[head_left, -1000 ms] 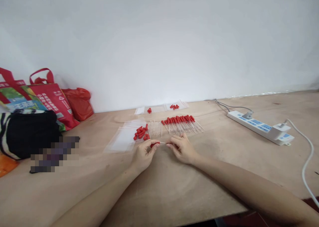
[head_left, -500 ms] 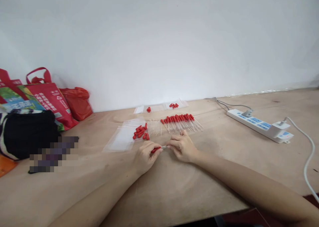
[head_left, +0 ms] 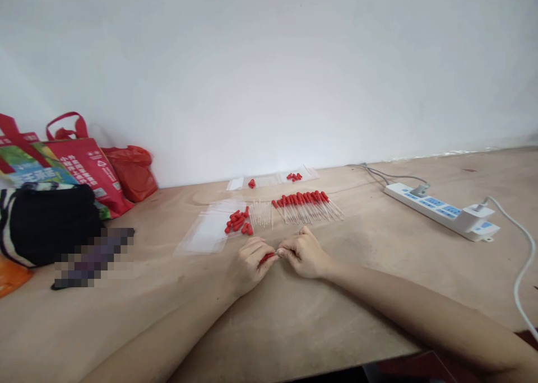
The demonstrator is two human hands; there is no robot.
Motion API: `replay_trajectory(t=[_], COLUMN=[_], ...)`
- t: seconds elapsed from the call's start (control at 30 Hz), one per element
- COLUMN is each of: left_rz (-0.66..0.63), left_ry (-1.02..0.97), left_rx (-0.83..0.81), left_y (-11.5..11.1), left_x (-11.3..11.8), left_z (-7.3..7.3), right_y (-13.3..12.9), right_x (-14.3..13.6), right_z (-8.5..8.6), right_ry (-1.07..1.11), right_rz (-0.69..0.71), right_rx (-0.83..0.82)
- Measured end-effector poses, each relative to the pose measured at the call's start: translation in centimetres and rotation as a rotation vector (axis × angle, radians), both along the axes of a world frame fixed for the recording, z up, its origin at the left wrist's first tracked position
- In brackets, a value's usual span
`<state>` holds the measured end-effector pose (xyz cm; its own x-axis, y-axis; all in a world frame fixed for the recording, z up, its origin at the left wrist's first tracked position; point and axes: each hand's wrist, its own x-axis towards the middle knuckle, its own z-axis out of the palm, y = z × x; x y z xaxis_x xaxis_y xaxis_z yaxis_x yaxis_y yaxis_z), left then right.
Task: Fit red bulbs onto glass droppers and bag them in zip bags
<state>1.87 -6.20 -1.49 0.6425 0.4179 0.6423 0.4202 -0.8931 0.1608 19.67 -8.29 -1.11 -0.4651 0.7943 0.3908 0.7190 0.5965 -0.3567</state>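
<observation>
My left hand (head_left: 247, 264) is closed on a red handle-like piece (head_left: 267, 257), held between thumb and fingers. Close against it, my right hand (head_left: 306, 255) pinches a thin light stick, whose end meets the red piece; most of the stick is hidden by the fingers. Just beyond my hands lie loose red pieces (head_left: 236, 222) and a bunch of bare thin sticks (head_left: 261, 213). To their right is a row of sticks with red ends (head_left: 305, 199), laid side by side with those ends toward the wall.
Clear plastic bags (head_left: 202, 234) lie left of the loose pieces. Near the wall is a second small group of red pieces (head_left: 294, 177). A white power strip (head_left: 437, 209) with cables stands right. Shopping bags (head_left: 90, 167) and a black bag (head_left: 52, 223) are left.
My hands have come closer together, and less of the stick shows between them. The view has shifted slightly; the other things lie as before.
</observation>
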Motion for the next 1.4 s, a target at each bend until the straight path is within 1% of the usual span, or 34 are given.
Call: replay_trajectory(t=[0.1, 0.17, 0.27, 0.33, 0.4, 0.5, 0.57, 0.63, 0.73, 0.83, 0.93, 1.07, 1.17, 1.23, 1.3, 1.4], left_rz=[0.005, 0.013, 0.059, 0.127, 0.211, 0.329, 0.376, 0.388, 0.376, 0.362, 0.350, 0.360, 0.409, 0.452, 0.481, 0.490], left_ry=[0.031, 0.049, 0.038, 0.015, -0.007, -0.050, -0.064, -0.052, -0.021, -0.009, -0.008, -0.006, -0.005, 0.000, 0.007, 0.014], left_rx=[0.019, 0.023, 0.015, 0.005, -0.019, -0.079, -0.124, -0.161, -0.185, -0.189, -0.190, -0.188, -0.187, -0.191, -0.183, -0.142], left_y=[0.4, 0.8, 1.3, 1.6, 1.9, 2.5, 2.8, 2.9, 2.9, 2.8, 2.8, 2.8, 3.0, 3.1, 3.3, 3.6], left_x=[0.0, -0.1, -0.4, -0.8, -1.3, -1.9, -2.1, -2.1, -2.1, -2.1, -2.1, -2.1, -2.1, -2.1, -2.2, -2.3], left_z=[0.2, 0.6, 1.0, 1.1, 1.0, 0.6, 0.3, 0.2, 0.1, 0.2, 0.2, 0.1, -0.1, -0.2, -0.3, -0.3], right_y=[0.3, 0.5, 0.8, 1.1, 1.7, 3.4, 4.9, 6.3, 8.2, 9.5, 10.3, 10.3, 9.8, 9.6, 9.6, 9.8], right_x=[-0.2, -0.1, 0.4, 1.0, 1.7, 2.9, 3.3, 3.3, 2.4, 1.2, 0.4, 0.2, -0.4, -1.2, -2.3, -4.0], right_z=[0.2, 0.4, 0.7, 0.8, 0.8, 1.0, 1.1, 1.2, 1.4, 1.4, 1.2, 1.1, 1.4, 1.6, 1.7, 1.4], right_ry=[-0.026, -0.061, -0.091, -0.092, -0.040, 0.130, 0.213, 0.234, 0.191, 0.128, 0.099, 0.054, -0.001, -0.044, -0.078, -0.094], right_rz=[-0.030, -0.015, 0.036, 0.022, -0.048, -0.212, -0.346, -0.468, -0.575, -0.633, -0.666, -0.683, -0.701, -0.691, -0.669, -0.649], right_rx=[-0.053, -0.064, -0.013, 0.027, 0.017, -0.073, -0.119, -0.132, -0.157, -0.187, -0.197, -0.196, -0.152, -0.139, -0.160, -0.209])
